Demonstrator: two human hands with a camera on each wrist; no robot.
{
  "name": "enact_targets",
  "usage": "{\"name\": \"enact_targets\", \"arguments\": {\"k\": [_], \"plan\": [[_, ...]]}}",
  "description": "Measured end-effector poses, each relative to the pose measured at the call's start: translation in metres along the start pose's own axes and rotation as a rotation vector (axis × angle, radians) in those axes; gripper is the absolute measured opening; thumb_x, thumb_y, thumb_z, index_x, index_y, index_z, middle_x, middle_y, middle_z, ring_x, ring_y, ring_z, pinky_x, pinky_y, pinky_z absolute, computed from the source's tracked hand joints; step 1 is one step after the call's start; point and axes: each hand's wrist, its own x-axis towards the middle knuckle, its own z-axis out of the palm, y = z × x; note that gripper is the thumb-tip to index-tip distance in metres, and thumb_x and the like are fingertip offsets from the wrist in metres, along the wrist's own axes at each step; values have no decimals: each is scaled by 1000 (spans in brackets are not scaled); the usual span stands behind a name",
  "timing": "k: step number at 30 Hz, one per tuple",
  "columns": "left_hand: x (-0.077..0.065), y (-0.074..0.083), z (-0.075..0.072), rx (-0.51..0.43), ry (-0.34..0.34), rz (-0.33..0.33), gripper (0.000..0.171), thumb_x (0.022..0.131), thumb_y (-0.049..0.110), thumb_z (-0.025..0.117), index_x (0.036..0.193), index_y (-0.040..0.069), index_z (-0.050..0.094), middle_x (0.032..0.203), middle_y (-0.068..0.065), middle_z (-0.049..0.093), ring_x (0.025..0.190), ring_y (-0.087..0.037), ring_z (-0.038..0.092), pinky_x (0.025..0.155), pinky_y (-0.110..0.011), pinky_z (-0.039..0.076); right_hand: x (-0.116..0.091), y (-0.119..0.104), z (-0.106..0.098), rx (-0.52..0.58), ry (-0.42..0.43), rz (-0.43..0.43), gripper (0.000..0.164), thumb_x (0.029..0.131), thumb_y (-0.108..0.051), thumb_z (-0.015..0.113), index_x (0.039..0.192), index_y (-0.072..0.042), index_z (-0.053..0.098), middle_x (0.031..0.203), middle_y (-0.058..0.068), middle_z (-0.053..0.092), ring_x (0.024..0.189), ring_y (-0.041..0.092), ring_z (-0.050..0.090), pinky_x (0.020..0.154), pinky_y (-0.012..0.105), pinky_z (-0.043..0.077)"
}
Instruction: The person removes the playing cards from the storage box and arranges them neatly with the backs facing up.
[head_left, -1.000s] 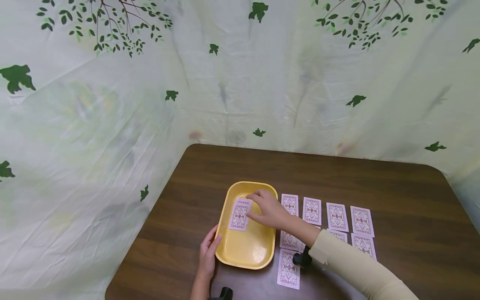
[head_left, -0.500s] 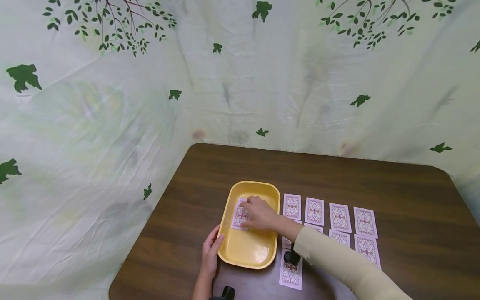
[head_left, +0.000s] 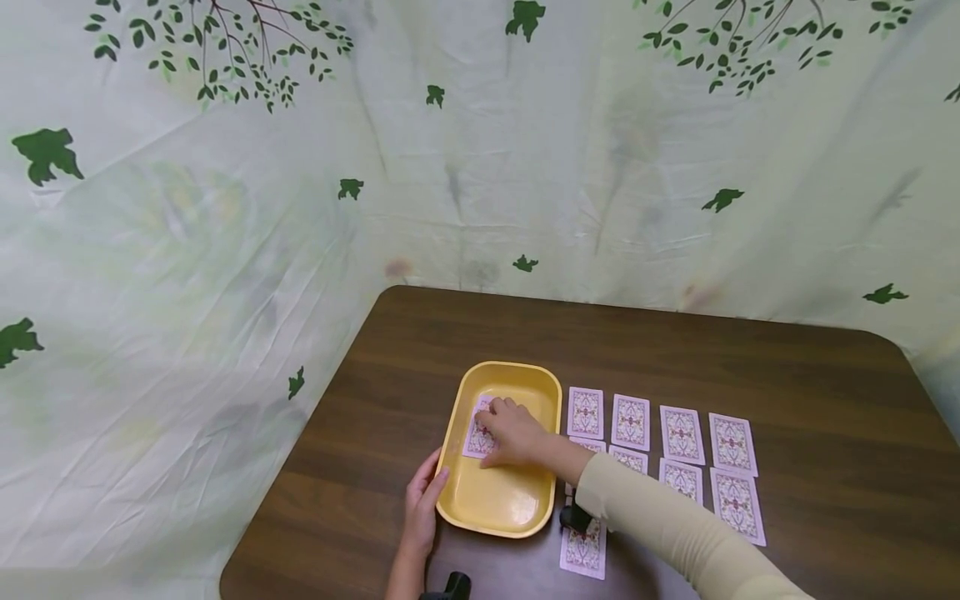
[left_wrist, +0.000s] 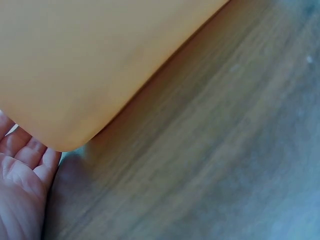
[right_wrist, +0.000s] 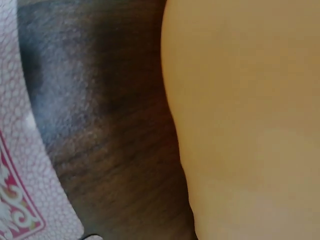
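Observation:
A yellow tray (head_left: 498,504) stands on the table with a pink-and-white patterned playing card (head_left: 474,444) lying face down at its left side. My right hand (head_left: 513,429) reaches into the tray over this card; its fingertips touch the card and partly cover it, with the thumb spread near the card's lower edge. My left hand (head_left: 422,504) holds the tray's left side, thumb up at the rim. In the left wrist view, the fingers of the left hand (left_wrist: 22,180) lie against the rounded corner of the tray (left_wrist: 90,65).
Face-down playing cards lie in rows right of the tray, among them one in the back row (head_left: 585,412) and one at the near left (head_left: 582,554). The right sleeve (head_left: 667,533) crosses over some. A printed cloth (head_left: 480,183) hangs behind the brown table (head_left: 360,417).
My right hand has moved left and down from beside the card onto it, and its thumb has shifted toward the card's lower edge. The left hand keeps its hold on the tray.

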Motion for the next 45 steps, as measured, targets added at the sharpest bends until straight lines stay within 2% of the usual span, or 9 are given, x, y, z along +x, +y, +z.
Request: {"name": "enact_targets", "arguments": {"k": [7,13,18,25,28,34,40,45], "plan": [[-1,1,0,-1,0,11,39,94,5,45,128,-13,43,126,-29,46,108,-20,50,88,-24,42,0,-2,0,104,22,21,64,63,-38,83,115,-9,58,97,6,45,86,19,40,72,30,37],[-1,0,0,11,-2,3,39,94,5,45,129,-13,42,127,-29,46,107,-18,51,87,-23,42,2,-3,0,55,38,58,73,58,-42,84,118,-10,56,98,7,44,87,20,39,71,32,36],[-1,0,0,13,-2,-12,40,95,7,45,129,-12,42,127,-28,45,107,-19,50,87,-23,42,4,-2,1,113,17,67,74,58,-37,85,120,-9,55,93,5,43,83,18,39,69,30,35],[0,-1,0,14,-3,-7,40,95,7,45,129,-12,43,128,-28,46,109,-21,50,87,-23,42,6,-1,0,69,15,120,81,54,-44,85,122,-12,56,100,6,45,89,20,38,73,32,34],[0,-1,0,14,-1,-1,39,95,7,45,129,-12,43,127,-29,46,108,-20,50,87,-23,42,7,0,-1,88,5,133,81,54,-44,86,122,-11,55,101,7,45,90,20,39,73,32,34],[1,-1,0,3,-6,12,39,94,5,45,128,-13,43,125,-30,46,105,-20,52,85,-24,43,6,0,-1,126,39,142,85,49,-41,88,120,-7,55,92,7,41,83,21,34,69,30,32],[0,-2,0,-3,-8,22,38,94,4,45,128,-14,43,124,-31,47,104,-20,53,84,-24,44,6,-2,0,99,59,147,92,48,-42,87,126,-6,54,91,6,41,83,21,32,70,31,30],[0,-2,0,4,-8,32,38,94,4,45,127,-14,43,124,-31,47,104,-21,53,85,-24,44,8,-6,0,5,30,161,92,49,-48,85,130,-15,53,92,5,41,85,22,33,71,33,31]]}}
